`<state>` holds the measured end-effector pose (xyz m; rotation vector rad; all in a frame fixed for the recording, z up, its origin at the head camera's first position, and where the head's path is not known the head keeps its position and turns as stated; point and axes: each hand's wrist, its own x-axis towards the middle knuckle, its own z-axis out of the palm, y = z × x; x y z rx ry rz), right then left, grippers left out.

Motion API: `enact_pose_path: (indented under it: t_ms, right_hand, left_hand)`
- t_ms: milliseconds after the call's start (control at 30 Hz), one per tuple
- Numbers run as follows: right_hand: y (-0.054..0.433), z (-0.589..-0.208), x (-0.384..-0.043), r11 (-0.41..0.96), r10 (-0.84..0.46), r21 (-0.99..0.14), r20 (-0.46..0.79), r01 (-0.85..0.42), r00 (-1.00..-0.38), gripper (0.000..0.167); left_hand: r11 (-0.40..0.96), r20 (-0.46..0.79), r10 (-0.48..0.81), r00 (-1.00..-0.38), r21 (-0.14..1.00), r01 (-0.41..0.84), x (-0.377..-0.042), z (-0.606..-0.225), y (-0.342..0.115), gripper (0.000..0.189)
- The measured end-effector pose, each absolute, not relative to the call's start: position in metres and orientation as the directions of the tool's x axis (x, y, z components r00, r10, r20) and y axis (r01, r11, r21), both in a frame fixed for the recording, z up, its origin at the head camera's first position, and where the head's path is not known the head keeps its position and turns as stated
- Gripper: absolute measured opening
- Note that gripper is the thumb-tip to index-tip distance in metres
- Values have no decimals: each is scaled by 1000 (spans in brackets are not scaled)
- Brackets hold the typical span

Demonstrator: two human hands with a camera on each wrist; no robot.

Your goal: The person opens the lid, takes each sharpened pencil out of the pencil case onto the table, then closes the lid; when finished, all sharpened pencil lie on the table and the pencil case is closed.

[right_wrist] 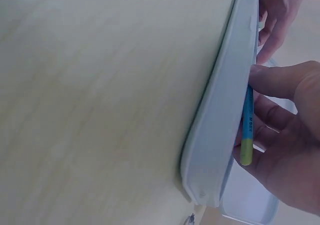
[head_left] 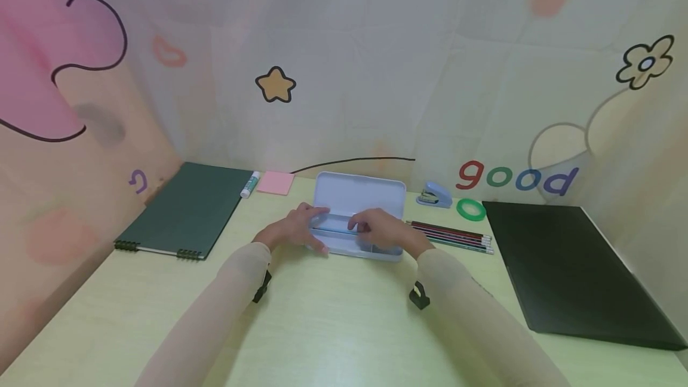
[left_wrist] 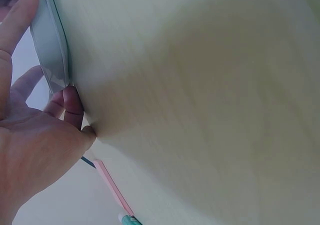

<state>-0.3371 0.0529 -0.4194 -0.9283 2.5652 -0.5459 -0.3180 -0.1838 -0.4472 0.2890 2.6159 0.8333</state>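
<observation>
A pale lavender-blue pencil case (head_left: 359,187) lies on the table with its hinged lid raised at the back. My left hand (head_left: 298,227) holds its left end, the thumb at the front wall and the fingers by the far side. Over the case's tray, my right hand (head_left: 383,230) pinches a blue pencil (right_wrist: 248,120) with a yellow-green end. In the right wrist view the thumb sits at the rim of the case's front wall (right_wrist: 220,105). The pencil's other end is hidden by the hand.
Right of the case lie several pencils (head_left: 451,236), a blue stapler (head_left: 434,194), a green tape roll (head_left: 471,209) and a black folder-like sheet (head_left: 577,273). To the left are pink sticky notes (head_left: 276,183), a glue stick (head_left: 250,185) and a dark green spiral notebook (head_left: 188,211).
</observation>
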Motion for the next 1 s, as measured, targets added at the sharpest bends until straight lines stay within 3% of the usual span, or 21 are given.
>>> enact_pose_path:
  t_ms: [433, 1000]
  right_hand:
    - [44, -407, -347, 665, -733, -429, -222, -611, -643, 19]
    - [45, -395, -351, 718, -691, -386, -290, -580, -662, 27]
  left_hand:
    - [808, -287, 308, -907, 582, 90, -317, -447, -184, 96]
    - [812, -302, 292, -907, 580, 67, -315, -445, -182, 94]
